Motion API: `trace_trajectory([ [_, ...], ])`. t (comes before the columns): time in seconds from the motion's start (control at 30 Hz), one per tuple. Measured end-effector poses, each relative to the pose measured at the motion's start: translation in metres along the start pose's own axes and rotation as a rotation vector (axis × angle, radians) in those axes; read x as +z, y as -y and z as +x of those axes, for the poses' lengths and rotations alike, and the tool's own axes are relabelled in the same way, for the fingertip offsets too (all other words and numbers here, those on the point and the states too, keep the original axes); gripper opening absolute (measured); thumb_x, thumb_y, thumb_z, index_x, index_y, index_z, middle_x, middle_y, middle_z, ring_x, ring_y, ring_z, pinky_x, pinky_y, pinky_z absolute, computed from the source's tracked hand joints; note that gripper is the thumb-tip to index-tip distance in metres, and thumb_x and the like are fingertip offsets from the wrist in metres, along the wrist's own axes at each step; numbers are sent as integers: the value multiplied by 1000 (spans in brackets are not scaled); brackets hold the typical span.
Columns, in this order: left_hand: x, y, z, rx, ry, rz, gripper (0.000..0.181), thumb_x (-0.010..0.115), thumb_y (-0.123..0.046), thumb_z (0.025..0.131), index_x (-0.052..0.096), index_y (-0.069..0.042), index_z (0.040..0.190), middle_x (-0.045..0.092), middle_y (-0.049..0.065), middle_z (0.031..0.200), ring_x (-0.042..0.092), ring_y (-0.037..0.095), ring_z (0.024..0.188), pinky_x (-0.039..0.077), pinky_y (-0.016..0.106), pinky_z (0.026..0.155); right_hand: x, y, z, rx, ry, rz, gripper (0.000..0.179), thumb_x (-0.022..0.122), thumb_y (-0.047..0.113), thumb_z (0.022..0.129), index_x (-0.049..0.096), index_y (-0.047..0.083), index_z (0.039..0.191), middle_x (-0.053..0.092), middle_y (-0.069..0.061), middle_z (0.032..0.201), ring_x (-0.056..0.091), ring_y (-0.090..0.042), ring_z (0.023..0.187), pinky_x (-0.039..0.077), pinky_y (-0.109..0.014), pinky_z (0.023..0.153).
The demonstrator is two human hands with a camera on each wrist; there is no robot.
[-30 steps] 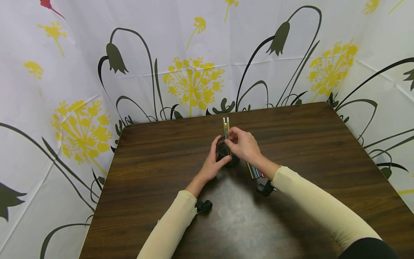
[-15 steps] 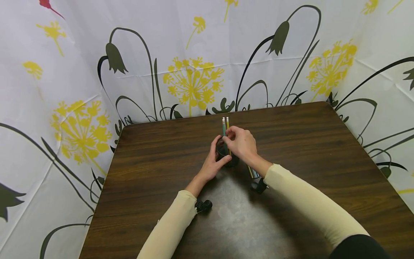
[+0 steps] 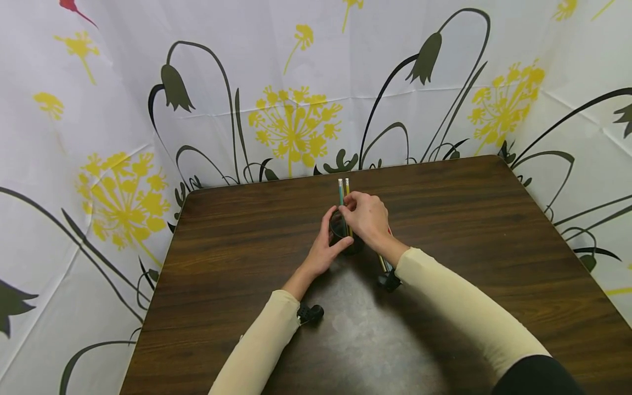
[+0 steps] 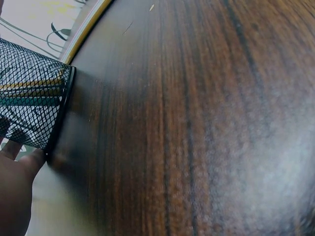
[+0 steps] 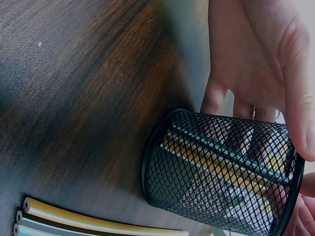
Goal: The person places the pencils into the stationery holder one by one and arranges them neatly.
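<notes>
Two hands at a black wire-mesh pencil cup standing on a dark brown wood-grain surface. Head view: the cup lies nearer the far edge, about midway between the far left and far right corners. From it rise a teal pencil and a yellow pencil, eraser ends uppermost. The left hand grips the cup, thumb and fingers spread wide about its wall, the thumb on the near side. The right hand is above the rim, thumb and forefinger drawn together, pinching the teal pencil just above the rim.

Right wrist view: the mesh, partly hidden by the hands in the head view, is seen from the side, with teal and yellow shafts running down inside; only some fingers of the right hand appear, at the frame's border, and their grip cannot be judged there. Beside the base lie loose pencils, yellow, black and pale blue at their ends, mostly covered by the right arm from above. Left wrist view: the cup's base rests on the surface, one left finger close beside its black rim.
</notes>
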State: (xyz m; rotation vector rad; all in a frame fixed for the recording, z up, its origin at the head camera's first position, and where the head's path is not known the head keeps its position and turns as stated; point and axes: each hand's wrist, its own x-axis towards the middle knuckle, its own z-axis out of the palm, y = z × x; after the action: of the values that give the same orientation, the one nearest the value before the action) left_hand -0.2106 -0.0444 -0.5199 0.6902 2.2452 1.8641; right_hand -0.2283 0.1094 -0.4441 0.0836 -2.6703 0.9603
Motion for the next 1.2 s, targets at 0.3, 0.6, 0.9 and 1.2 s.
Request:
trace_trajectory([
  [0.3, 0, -5, 0, 4, 6, -16, 80, 64, -14, 96, 13, -24, 156, 33, 6, 153, 34, 21, 138, 26, 53, 111, 3, 0, 1, 5, -33, 4, 11, 75, 26, 86, 74, 15, 87, 69, 3, 75, 64, -16, 66, 50, -40, 61],
  [0.6, -1, -14, -2, 0, 18, -17, 80, 63, -12, 97, 10, -14, 157, 30, 13, 154, 31, 29, 141, 23, 56, 112, 4, 0, 2, 10, -41, -1, 12, 77, 26, 86, 73, 15, 83, 69, 3, 74, 64, -17, 66, 50, -41, 60],
  [0.9, 1, 1, 1, -13, 0, -17, 79, 64, -19, 96, 13, -28, 156, 30, 4, 154, 31, 24, 141, 24, 56, 111, 2, 2, 1, -1, -36, -10, 11, 78, 25, 85, 73, 16, 82, 68, 4, 72, 63, -16, 64, 50, -42, 60],
  [1.2, -3, -29, -4, -32, 48, -15, 79, 60, -10, 97, 9, -12, 157, 23, 19, 156, 24, 37, 143, 21, 61, 110, -9, 0, 2, -18, -5, 5, 15, 76, 30, 87, 74, 16, 83, 69, 4, 73, 62, -15, 63, 50, -38, 57],
])
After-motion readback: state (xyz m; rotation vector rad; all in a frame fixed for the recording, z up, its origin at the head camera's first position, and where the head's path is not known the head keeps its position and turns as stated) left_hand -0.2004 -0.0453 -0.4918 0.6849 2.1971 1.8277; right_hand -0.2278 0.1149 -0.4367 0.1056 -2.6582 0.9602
